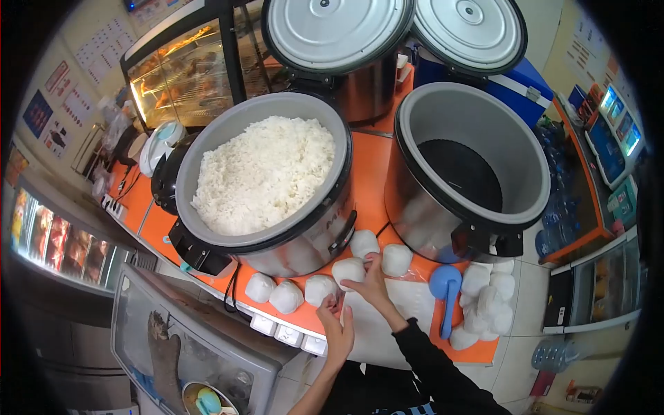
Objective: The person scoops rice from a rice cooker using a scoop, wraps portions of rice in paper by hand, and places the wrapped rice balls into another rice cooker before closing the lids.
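Note:
My right hand (pixel 375 285) has its thumb and fingers around a rounded white packet (pixel 348 272) in front of the rice cooker. My left hand (pixel 337 330) is just below and left, fingers slightly curled and thumb apart, holding nothing I can see. Its fingertips are close to another white packet (pixel 320 290); whether they touch is unclear. Two more packets, a white packet (pixel 286 297) and a white packet (pixel 261 287), sit to the left. Behind my right hand are a white packet (pixel 364 243) and a white packet (pixel 397 260).
A big cooker (pixel 325 232) full of white rice (pixel 266 173) stands left, an empty cooker pot (pixel 477 114) right. A blue scoop (pixel 447 290) lies beside piled white packets (pixel 486 308). White sheets (pixel 384 328) lie on the orange table (pixel 370 166). A grey chest freezer (pixel 207 332) is lower left.

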`<state>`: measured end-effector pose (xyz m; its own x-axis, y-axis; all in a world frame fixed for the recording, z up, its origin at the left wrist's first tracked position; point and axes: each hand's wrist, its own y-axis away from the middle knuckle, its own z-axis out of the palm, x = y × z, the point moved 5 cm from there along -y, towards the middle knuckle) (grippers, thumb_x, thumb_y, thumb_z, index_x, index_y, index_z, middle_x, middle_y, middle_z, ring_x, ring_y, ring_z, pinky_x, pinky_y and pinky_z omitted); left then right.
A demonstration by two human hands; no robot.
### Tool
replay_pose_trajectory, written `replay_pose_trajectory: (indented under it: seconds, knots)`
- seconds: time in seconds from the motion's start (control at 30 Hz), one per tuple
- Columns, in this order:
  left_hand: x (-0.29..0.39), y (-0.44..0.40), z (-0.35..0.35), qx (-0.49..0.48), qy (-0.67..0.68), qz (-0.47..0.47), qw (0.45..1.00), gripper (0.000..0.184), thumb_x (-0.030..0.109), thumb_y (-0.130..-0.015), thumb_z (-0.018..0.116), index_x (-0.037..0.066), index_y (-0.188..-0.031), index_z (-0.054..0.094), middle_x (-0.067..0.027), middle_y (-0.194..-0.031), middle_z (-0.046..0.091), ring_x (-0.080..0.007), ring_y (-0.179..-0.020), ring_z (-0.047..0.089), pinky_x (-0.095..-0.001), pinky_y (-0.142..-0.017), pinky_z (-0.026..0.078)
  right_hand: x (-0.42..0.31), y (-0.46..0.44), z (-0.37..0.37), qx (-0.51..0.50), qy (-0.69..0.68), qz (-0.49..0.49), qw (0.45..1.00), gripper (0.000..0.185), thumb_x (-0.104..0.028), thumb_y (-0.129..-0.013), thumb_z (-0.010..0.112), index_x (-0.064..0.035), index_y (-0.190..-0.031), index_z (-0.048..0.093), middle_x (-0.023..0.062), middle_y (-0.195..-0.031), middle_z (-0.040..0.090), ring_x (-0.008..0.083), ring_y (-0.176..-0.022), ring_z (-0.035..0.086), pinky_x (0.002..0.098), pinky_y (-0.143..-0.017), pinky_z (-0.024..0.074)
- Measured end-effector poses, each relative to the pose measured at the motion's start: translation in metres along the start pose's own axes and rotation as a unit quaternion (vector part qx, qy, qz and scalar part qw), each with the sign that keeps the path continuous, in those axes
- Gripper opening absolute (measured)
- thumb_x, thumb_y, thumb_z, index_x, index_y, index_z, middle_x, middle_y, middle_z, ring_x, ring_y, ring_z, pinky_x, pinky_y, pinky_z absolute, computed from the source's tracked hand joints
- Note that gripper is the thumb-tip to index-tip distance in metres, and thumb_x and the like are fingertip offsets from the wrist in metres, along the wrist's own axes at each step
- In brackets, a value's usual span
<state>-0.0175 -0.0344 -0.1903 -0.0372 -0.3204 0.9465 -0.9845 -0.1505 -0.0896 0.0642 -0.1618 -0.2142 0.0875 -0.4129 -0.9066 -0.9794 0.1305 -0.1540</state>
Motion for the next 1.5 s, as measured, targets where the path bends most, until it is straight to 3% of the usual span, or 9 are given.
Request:
replay_pose_trajectory:
  seconds: [0.1, 0.3, 0.4, 0.57, 0.67, 0.83, 1.03, 1.13, 1.5]
  knots:
    - [0.011, 0.016, 0.0, -0.018, -0.001, -0.046, 0.999, 0.042, 0.016, -0.087, 0.054, -0.001, -0.122, 0.038, -0.0168, -0.111, 0.04, -0.0254, -0.099, 0.047, -0.0374, -0.081, 0.04, 0.004, 0.0, 0.009, 0.012, 0.173, -0.057, 0.983, 0.039, -0.021, -0.076, 0.068, 0.001, -0.101, 0.048, 0.0204, -0.098, 0.055, 0.0374, -0.099, 0.048, 0.0437, -0.088, 0.0372]
    - [0.018, 0.03, -0.002, -0.019, -0.009, -0.035, 0.999, 0.037, 0.01, -0.082, 0.057, 0.001, -0.115, 0.044, -0.0138, -0.105, 0.046, -0.0238, -0.096, 0.049, -0.0351, -0.077, 0.041, -0.014, 0.108, -0.149, 0.276, 0.386, 0.101, 0.874, 0.053, -0.007, -0.079, 0.06, -0.0034, -0.128, 0.041, 0.0175, -0.111, 0.047, 0.0372, -0.102, 0.046, 0.0448, -0.09, 0.0351]
    - [0.041, 0.017, 0.007, -0.004, 0.044, 0.006, 0.999, 0.032, 0.006, -0.078, 0.06, 0.002, -0.108, 0.049, -0.0124, -0.101, 0.05, -0.0262, -0.094, 0.05, -0.0359, -0.078, 0.042, 0.03, 0.114, -0.152, 0.116, 0.368, 0.309, 0.869, 0.054, -0.01, -0.082, 0.053, -0.0031, -0.132, 0.033, 0.0228, -0.119, 0.043, 0.0419, -0.109, 0.043, 0.0454, -0.093, 0.033]
    - [0.11, -0.03, -0.079, 0.212, -0.033, 0.346, 0.913, 0.017, 0.002, -0.074, 0.057, 0.007, -0.09, 0.054, -0.0123, -0.098, 0.052, -0.0279, -0.092, 0.049, -0.0401, -0.082, 0.04, -0.066, 0.09, -0.167, 0.169, 0.226, 0.038, 0.959, 0.061, 0.012, -0.073, 0.041, -0.0013, -0.131, 0.03, 0.0216, -0.113, 0.05, 0.0245, -0.1, 0.055, 0.0346, -0.082, 0.0437]
    - [0.12, -0.089, -0.168, 0.381, 0.006, 0.253, 0.889, 0.01, -0.002, -0.074, 0.047, 0.006, -0.079, 0.049, -0.0119, -0.095, 0.051, -0.0287, -0.09, 0.048, -0.0419, -0.082, 0.037, -0.234, 0.004, -0.131, 0.003, 0.145, -0.141, 0.979, 0.05, 0.006, -0.083, 0.046, -0.0004, -0.13, 0.031, 0.0225, -0.107, 0.056, 0.0253, -0.098, 0.059, 0.0344, -0.086, 0.0451]
    - [0.089, -0.154, -0.2, 0.309, -0.084, 0.302, 0.898, 0.013, -0.003, -0.072, 0.046, 0.005, -0.082, 0.043, -0.0116, -0.09, 0.052, -0.0251, -0.088, 0.048, -0.038, -0.085, 0.034, -0.311, -0.22, 0.014, -0.025, 0.588, -0.31, 0.746, 0.036, -0.016, -0.08, 0.053, -0.015, -0.116, 0.053, 0.0131, -0.084, 0.061, 0.0286, -0.068, 0.063, 0.0379, -0.057, 0.0477]
    - [0.063, -0.157, -0.193, 0.367, -0.031, 0.371, 0.853, 0.014, 0.011, -0.071, 0.048, 0.012, -0.076, 0.034, -0.0066, -0.082, 0.052, -0.0187, -0.079, 0.053, -0.0403, -0.092, 0.025, -0.281, -0.33, 0.08, -0.134, 0.742, -0.359, 0.55, 0.017, -0.022, -0.07, 0.058, -0.0106, -0.08, 0.065, 0.0093, -0.069, 0.065, 0.0242, -0.067, 0.065, 0.0341, -0.058, 0.0483]
    - [0.068, -0.158, -0.195, 0.38, -0.024, 0.392, 0.838, 0.014, 0.012, -0.073, 0.047, 0.013, -0.078, 0.034, -0.0045, -0.08, 0.05, -0.0186, -0.076, 0.054, -0.0389, -0.092, 0.024, -0.267, -0.333, 0.09, -0.279, 0.762, -0.301, 0.501, 0.027, -0.029, -0.073, 0.055, -0.0156, -0.095, 0.064, 0.0105, -0.076, 0.066, 0.0274, -0.071, 0.065, 0.0399, -0.061, 0.0502]
    - [0.061, -0.15, -0.192, 0.439, -0.102, 0.345, 0.823, 0.017, 0.021, -0.075, 0.05, 0.02, -0.079, 0.034, 0.0016, -0.089, 0.041, -0.0181, -0.092, 0.04, -0.047, -0.096, 0.023, -0.326, -0.218, 0.083, -0.349, 0.731, -0.293, 0.508, 0.025, -0.031, -0.078, 0.054, -0.0139, -0.095, 0.059, 0.0089, -0.063, 0.062, 0.0288, -0.059, 0.062, 0.0401, -0.051, 0.0486]
